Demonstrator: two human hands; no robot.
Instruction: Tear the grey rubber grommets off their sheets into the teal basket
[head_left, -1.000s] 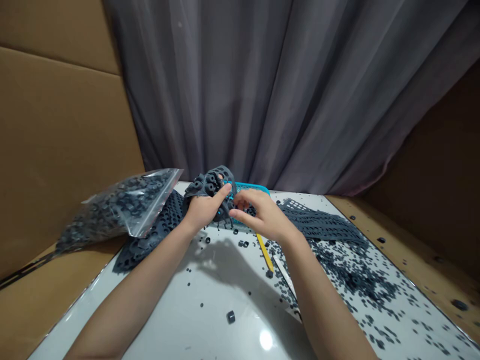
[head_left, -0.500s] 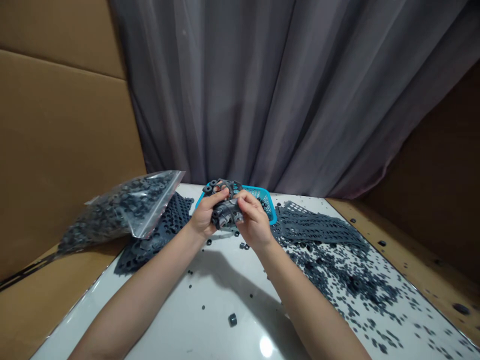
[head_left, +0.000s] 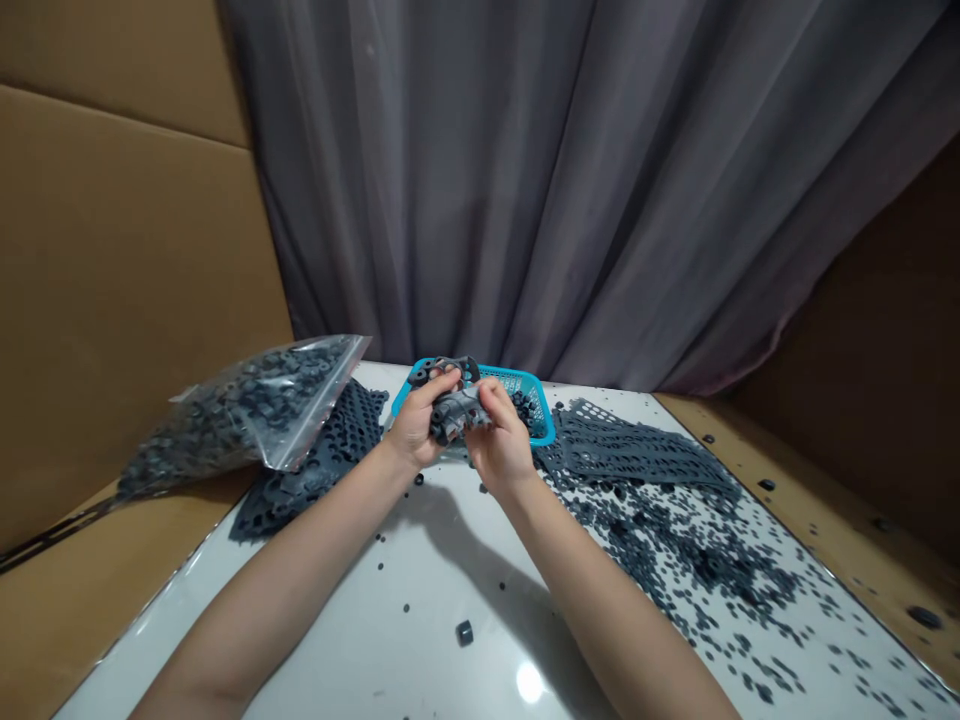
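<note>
Both my hands hold a crumpled dark grey rubber sheet point(head_left: 452, 410) full of round rings, just above the near rim of a small blue basket point(head_left: 541, 400). My left hand point(head_left: 415, 428) grips it from the left, thumb on top. My right hand point(head_left: 501, 440) pinches it from the right, fingers curled over the sheet. Part of the sheet point(head_left: 442, 368) sticks up behind my left fingers.
A clear zip bag of grey rings point(head_left: 240, 410) lies at left on more perforated sheets point(head_left: 315, 465). Flat punched sheets point(head_left: 637, 450) and several scattered rubber bits point(head_left: 712, 570) cover the right of the white table point(head_left: 420, 640). A loose ring point(head_left: 464, 632) lies near. Cardboard walls flank; a curtain hangs behind.
My right hand moved in and closed on the sheet, which is now bunched smaller between both hands. The yellow pencil seen earlier on the table is hidden by my right arm.
</note>
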